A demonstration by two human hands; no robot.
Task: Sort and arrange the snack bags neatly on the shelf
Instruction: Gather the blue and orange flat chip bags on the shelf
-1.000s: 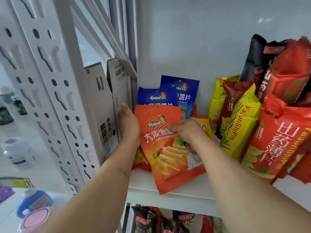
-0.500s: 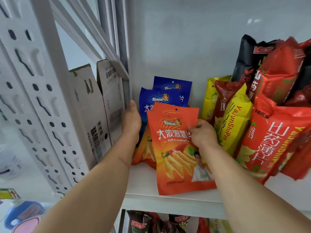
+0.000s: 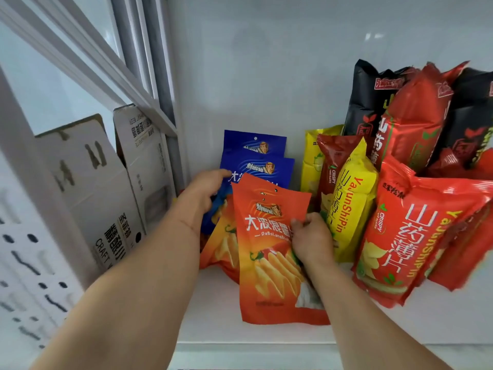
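White shelf (image 3: 213, 311): right hand (image 3: 312, 240) grips orange bag (image 3: 266, 263).

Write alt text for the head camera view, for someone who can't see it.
Two bare hands arrange snack bags on a white shelf: the right hand grips the front orange chip bag by its right edge, and the left hand touches the blue bags behind. Yellow, red and black bags crowd the right; a cardboard box stands left.

Your front chip bag (image 3: 269, 252) stands on the shelf (image 3: 213, 316), two bags (image 3: 256, 161) behind it, yam bags (image 3: 416, 236) right, cardboard box (image 3: 88, 188) left.
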